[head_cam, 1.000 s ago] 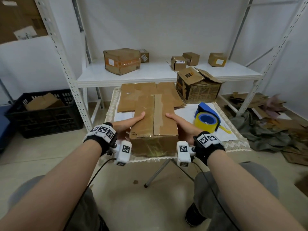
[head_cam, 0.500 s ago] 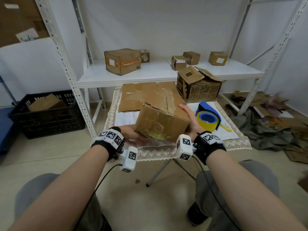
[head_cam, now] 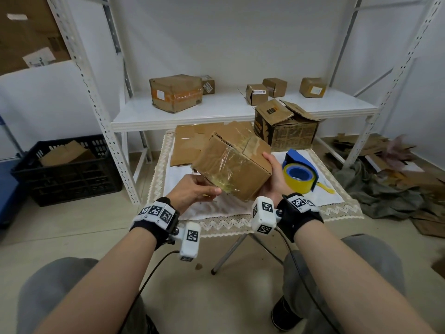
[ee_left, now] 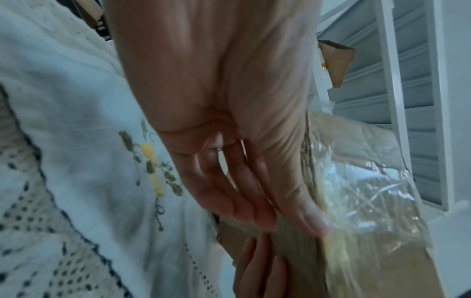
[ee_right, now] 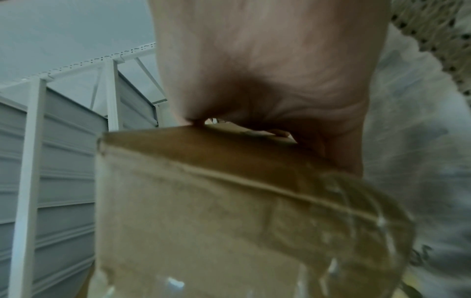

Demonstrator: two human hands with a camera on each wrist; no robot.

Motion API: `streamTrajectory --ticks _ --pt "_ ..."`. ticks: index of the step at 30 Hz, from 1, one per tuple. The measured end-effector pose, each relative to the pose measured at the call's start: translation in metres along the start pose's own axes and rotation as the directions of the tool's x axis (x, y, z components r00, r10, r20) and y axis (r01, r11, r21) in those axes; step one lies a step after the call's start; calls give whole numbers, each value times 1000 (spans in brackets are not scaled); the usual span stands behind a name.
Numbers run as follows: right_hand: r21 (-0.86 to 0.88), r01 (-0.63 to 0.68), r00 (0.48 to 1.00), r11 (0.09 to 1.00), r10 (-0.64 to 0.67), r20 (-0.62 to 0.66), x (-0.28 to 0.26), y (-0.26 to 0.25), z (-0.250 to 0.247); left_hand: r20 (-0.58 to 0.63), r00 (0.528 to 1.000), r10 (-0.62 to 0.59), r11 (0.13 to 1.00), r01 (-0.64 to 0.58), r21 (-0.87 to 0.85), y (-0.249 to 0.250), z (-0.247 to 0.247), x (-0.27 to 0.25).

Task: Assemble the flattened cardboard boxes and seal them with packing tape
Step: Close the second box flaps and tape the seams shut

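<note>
Assembled cardboard box (head_cam: 234, 168) held up off the table (head_cam: 342, 214), tilted, one corner pointing down toward the person; clear tape w/ yellowish wrinkles across its near face and along the top seam. Right hand (head_cam: 274, 175) cups the box's right side from below, thumb up on the right edge, fingers wrapped under; right wrist view shows palm pressed on the box edge, so gripping the box. Left hand (head_cam: 192, 192) at the box's lower left corner; fingers extended fairly straight, tips touching the taped face, not curled round it; left wrist view is blurry but shows fingers (ee_left: 239, 193) laid along the tape, w/ the other hand's fingertips below.

Under the box, table has a white embroidered cloth (head_cam: 207, 208) w/ lace border. Flattened cardboard sheets (head_cam: 190, 147) lie at the table's far side, partly hidden behind the held box. Tape dispenser (head_cam: 301, 173), blue w/ yellow roll, sits on the cloth just right of the right hand. Open printed box (head_cam: 286, 127) w/ flaps up at far right of the table. White metal shelf (head_cam: 240, 108) behind holds several small sealed boxes; black crate (head_cam: 65, 169) w/ cardboard on floor at left; cardboard scraps and grey fabric on floor at right.
</note>
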State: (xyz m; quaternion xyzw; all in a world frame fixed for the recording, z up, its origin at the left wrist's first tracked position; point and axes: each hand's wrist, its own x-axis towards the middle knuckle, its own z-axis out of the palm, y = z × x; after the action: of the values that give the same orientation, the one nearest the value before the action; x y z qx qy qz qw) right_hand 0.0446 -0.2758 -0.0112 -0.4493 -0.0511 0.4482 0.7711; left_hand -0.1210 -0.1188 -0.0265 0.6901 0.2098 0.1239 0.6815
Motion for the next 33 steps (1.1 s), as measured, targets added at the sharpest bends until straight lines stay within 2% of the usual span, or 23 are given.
streamTrajectory --ticks 4,8,10,14,17,20,22,24,26,28,33 --pt "4 -20 1000 1000 20 -12 1 0 -4 14 999 -30 997 31 -78 0 3 3" --pt "-18 -38 999 999 38 -14 6 5 -6 97 986 -133 961 152 -231 4 2 2" --pt "-33 -16 1000 999 16 -14 10 8 -7 81 980 -184 923 200 -328 1 -4 4" --pt "-60 16 1000 998 -15 16 16 11 -8 -4 972 -235 836 200 -510 -6 -15 4" --pt "-85 46 998 995 -42 43 18 12 -10 -10 970 -244 815 199 -545 -9 -18 4" --pt "-127 76 995 989 -68 69 23 12 -13 -43 968 -245 838 189 -512 -14 -24 6" --pt "-166 129 989 978 -116 87 28 12 -17 -123 973 -193 881 117 -458 -13 -28 6" --pt "-247 209 977 946 -190 99 32 12 -19 -191 979 -71 961 16 -276 -5 -28 4" --pt "-295 249 967 922 -220 128 34 14 -20 -152 988 11 999 -18 -44 2 -24 3" --pt "-282 245 963 928 -199 182 35 15 -17 -101 994 46 997 -40 60 2 -20 7" --pt "-368 306 939 878 -216 266 32 3 -6 -155 974 164 984 -149 101 3 -19 14"
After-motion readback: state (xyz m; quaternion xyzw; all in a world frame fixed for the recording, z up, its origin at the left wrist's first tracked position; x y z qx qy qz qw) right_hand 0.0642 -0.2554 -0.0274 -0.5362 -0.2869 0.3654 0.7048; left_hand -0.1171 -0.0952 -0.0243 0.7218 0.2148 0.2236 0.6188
